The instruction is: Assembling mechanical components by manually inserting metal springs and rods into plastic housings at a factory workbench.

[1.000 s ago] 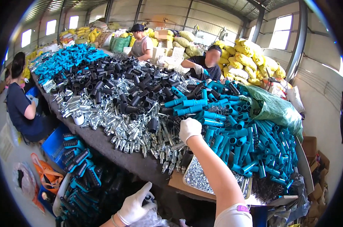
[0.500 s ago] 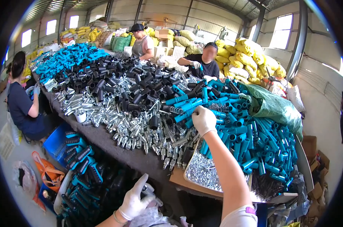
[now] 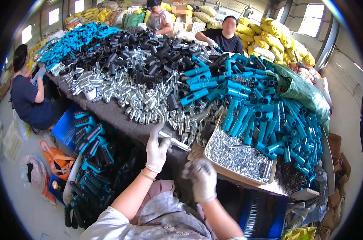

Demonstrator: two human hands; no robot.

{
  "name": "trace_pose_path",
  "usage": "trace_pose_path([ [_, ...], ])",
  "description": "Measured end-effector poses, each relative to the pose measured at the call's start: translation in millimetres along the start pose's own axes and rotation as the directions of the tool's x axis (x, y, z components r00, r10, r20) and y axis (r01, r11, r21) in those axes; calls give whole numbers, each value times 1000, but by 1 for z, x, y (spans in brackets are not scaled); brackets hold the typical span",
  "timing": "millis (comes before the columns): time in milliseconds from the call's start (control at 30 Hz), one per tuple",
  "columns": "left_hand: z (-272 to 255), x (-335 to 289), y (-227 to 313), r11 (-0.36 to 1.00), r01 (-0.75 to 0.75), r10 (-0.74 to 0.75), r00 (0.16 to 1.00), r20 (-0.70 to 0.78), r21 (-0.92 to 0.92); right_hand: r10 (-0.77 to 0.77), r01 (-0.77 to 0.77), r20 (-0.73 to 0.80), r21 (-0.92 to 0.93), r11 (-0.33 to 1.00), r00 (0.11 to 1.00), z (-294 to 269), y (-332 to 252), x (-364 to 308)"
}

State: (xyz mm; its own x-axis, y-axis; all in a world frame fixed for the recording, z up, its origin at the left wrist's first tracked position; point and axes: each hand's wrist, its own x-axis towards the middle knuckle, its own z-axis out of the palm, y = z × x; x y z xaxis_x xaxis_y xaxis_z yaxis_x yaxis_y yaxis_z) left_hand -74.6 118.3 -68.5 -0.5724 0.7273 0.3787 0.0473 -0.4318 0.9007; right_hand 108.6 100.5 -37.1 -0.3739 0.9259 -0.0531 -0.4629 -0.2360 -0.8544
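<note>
My left hand (image 3: pixel 156 151), in a white glove, grips a shiny metal rod-like part (image 3: pixel 176 142) that points toward the table edge. To its right, my gloved right hand (image 3: pixel 204 182) is curled closed and slightly blurred. Its grey-stained fingers hide whatever they may hold. Beyond the hands lies a heap of silvery metal fittings (image 3: pixel 149 104). A tray (image 3: pixel 274 172) of small shiny metal pieces stands just right of my right hand, beside a pile of teal plastic sleeves (image 3: pixel 265 124).
Black sleeves (image 3: pixel 153 60) and more teal parts (image 3: pixel 75 40) cover the table farther off. Below left, a blue crate (image 3: pixel 63 136) stands by stacked teal-and-black handles (image 3: pixel 89 160). Three co-workers sit around the table. A green sheet (image 3: pixel 305 94) edges the right side.
My right hand has drawn back from the teal sleeves toward my body. My left hand has risen toward the table edge with the metal part. The view has shifted.
</note>
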Motion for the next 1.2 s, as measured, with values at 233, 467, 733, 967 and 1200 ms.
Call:
trace_pose_path([
  [233, 4, -3, -9, 999, 1, -5, 998, -70, -55, -13, 11, -13, -176, 984, 1000, -18, 64, 18],
  [467, -9, -4, 8, 958, 136, -170, 978, -119, -252, 66, -67, 76, 10, 998, 995, -23, 56, -1],
  [733, -35, -28, 54, 948, 107, -149, 982, -119, -299, 170, -179, 150, 49, 983, 974, -36, 42, -31],
  [967, -33, -65, 97, 980, 144, -175, 954, 243, 138, 244, -393, 445, 279, 876, 861, -30, 17, -51],
  [1200, -13, -43, 177, 739, -584, 321, 744, 586, 336, 217, -331, 378, 267, 905, 900, -40, 18, -77],
])
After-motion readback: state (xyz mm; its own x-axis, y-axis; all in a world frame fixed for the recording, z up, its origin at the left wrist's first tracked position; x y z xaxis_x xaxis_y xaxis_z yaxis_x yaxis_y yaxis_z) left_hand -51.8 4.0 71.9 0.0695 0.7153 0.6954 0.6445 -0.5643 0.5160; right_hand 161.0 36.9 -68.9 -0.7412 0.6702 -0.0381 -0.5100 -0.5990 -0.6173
